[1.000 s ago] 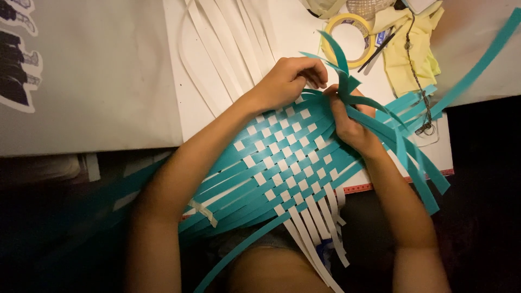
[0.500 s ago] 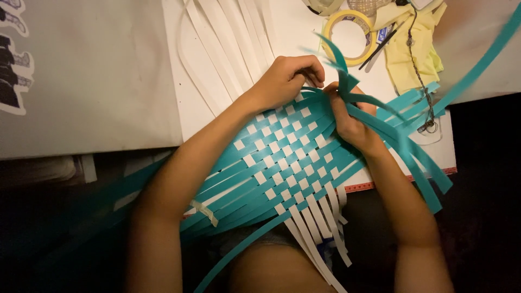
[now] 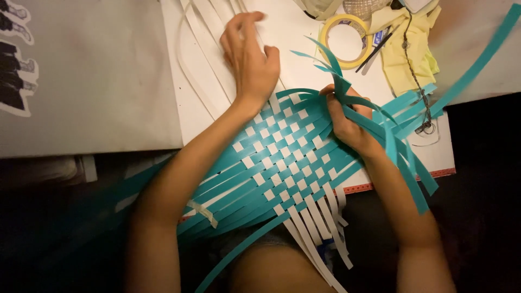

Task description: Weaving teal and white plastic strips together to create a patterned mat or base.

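Our left hand (image 3: 249, 57) lay spread, fingers apart, on loose white strips (image 3: 209, 49) near the desk's (image 3: 97, 81) front edge; right hand (image 3: 347, 119) clamped on teal strips (image 3: 369, 116) of the woven mat (image 3: 282, 163).

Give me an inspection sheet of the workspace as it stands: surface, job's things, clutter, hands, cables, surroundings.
Surface: white board on a pale table.
Job's things: teal-and-white woven paper mat, partly off the board's near edge; loose white strips on the board; bunch of teal strips fanning right.
Clutter: roll of yellow tape, yellow cloth, dark pen-like tools.
Hands: left hand open, fingers spread over the white strips; right hand gripping the teal strips at the mat's edge.
Cables: thin dark cord across the cloth.
Surroundings: dark floor below; printed sheet at far left.
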